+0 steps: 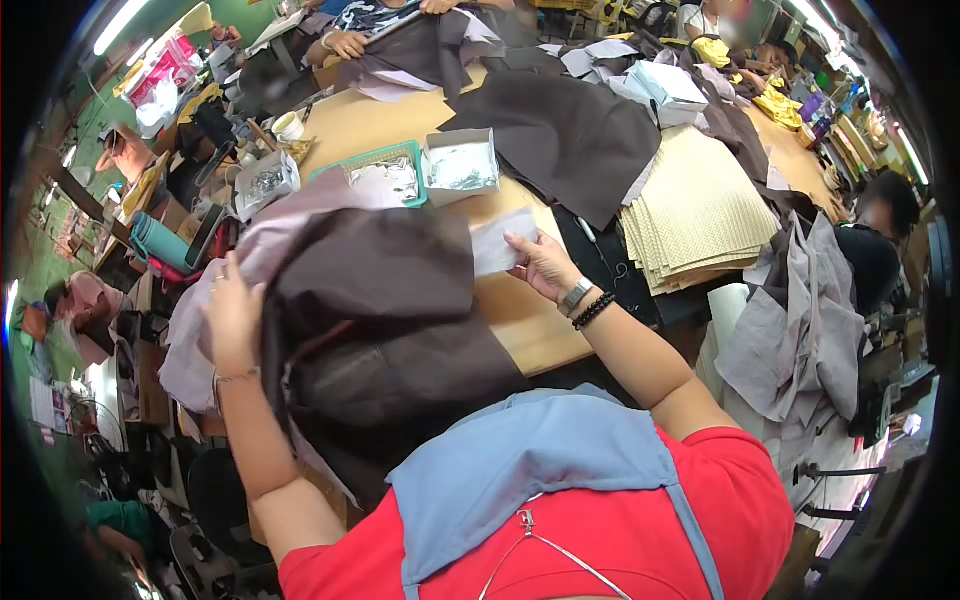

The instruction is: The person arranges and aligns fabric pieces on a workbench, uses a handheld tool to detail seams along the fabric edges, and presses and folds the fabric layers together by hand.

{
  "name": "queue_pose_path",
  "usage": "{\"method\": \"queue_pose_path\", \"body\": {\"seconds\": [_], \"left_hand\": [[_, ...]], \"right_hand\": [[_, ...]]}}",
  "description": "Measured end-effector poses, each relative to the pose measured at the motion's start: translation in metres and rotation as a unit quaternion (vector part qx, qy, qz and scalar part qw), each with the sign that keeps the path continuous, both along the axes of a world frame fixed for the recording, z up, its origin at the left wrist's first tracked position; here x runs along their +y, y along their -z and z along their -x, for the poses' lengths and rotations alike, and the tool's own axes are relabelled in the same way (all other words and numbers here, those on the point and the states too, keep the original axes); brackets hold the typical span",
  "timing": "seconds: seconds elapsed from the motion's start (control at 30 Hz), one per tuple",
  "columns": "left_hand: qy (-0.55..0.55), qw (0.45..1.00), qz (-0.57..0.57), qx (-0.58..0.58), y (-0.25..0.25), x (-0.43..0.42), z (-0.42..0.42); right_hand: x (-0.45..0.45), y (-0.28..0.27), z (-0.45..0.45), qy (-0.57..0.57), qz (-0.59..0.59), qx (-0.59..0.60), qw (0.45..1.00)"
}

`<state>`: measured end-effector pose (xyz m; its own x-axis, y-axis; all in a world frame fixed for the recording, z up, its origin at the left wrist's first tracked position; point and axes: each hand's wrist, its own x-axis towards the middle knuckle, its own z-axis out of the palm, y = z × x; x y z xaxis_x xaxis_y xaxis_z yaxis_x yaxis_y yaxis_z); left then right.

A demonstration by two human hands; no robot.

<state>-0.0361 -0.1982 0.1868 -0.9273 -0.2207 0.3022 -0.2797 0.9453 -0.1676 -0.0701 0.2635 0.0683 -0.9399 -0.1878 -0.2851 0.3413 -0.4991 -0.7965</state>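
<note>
A large dark brown sheet of leather-like material (370,265) with a pale underside drapes in folds over the near left of the table. My left hand (236,315) is at its left edge, with the thumb and fingers closed on the material where the pale side shows. In my right hand (545,268), a thin pale piece (496,245) is pinched between thumb and fingers at the sheet's right edge. Whether that piece is a turned-over corner of the sheet or separate, I cannot tell.
Beyond the sheet stand a teal basket (420,165) and a white box (461,168) of small parts. A stack of yellowish textured sheets (700,210) lies right, beside another dark sheet (565,135). Pale-backed pieces (800,320) hang at far right. Another person's hands (345,45) hold material across the table.
</note>
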Motion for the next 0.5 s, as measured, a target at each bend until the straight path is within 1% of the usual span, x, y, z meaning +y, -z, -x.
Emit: {"method": "queue_pose_path", "body": {"seconds": [0.03, 0.1, 0.17, 0.2, 0.23, 0.33, 0.4, 0.43, 0.47, 0.5], "left_hand": [[0.011, 0.999, 0.046, 0.013, 0.003, 0.039, -0.008], [0.157, 0.984, -0.080, -0.010, 0.001, 0.109, -0.020], [0.259, 0.950, -0.159, -0.068, 0.028, 0.161, -0.035], [0.277, 0.944, -0.160, -0.077, 0.049, 0.179, -0.043], [0.295, 0.938, -0.160, -0.085, 0.072, 0.191, -0.048], [0.266, 0.935, -0.193, -0.131, 0.119, 0.203, -0.049], [0.294, 0.929, -0.197, -0.110, 0.138, 0.201, -0.051], [0.307, 0.925, -0.199, -0.106, 0.141, 0.201, -0.056], [0.319, 0.918, -0.221, -0.081, 0.142, 0.201, -0.060], [0.325, 0.913, -0.231, -0.079, 0.144, 0.199, -0.060]], "right_hand": [[-0.001, 0.007, -0.001, 0.018, -0.001, -0.010, 1.000], [0.004, 0.021, 0.000, 0.022, -0.015, -0.020, 0.999], [0.013, 0.031, 0.000, 0.016, -0.046, -0.028, 0.998], [0.014, 0.027, -0.003, 0.032, -0.055, -0.025, 0.998], [0.015, 0.028, -0.004, 0.049, -0.079, 0.006, 0.996], [0.027, 0.046, -0.004, 0.092, -0.151, 0.110, 0.978], [0.042, 0.062, -0.002, 0.097, -0.259, 0.196, 0.941], [0.045, 0.062, -0.005, 0.095, -0.307, 0.233, 0.918], [0.052, 0.061, -0.011, 0.065, -0.343, 0.243, 0.905], [0.048, 0.048, -0.020, 0.064, -0.336, 0.237, 0.909]]}}
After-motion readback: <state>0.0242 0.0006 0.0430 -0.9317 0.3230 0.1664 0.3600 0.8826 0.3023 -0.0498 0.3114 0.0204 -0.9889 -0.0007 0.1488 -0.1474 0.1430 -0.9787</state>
